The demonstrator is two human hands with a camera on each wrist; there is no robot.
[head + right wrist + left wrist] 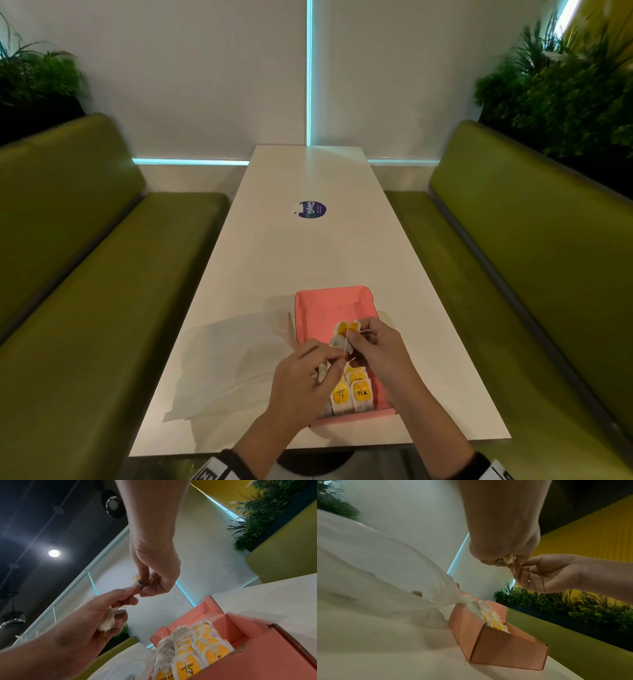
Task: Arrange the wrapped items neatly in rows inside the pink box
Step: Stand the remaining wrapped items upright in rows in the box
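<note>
Pink cardboard marks the pink box (329,303) in the lower middle of the head view, on the white table (308,246). Its near end holds rows of tea bags (352,394) with yellow tags; its far end is bare. Above the box, the left hand (301,380) and right hand (373,346) sit close together, both pinching one held tea bag (344,337) whose string runs between them. A clear plastic bag (222,366) lies left of the box.

Left wrist view: the left hand (503,547) at upper centre pinches the held tea bag (506,560), and the right hand (546,574) meets it from the right. The box (505,650) sits below, well apart from them.

Right wrist view: the right hand (154,574) nips the bag (137,584) at centre; the left hand (102,615) also clutches white wrapping in its palm. The rowed bags (192,653) fill the lower right.

The step in hand looks like straightening the bag and its string. The next move probably calls for lowering it upright against the last row.
</note>
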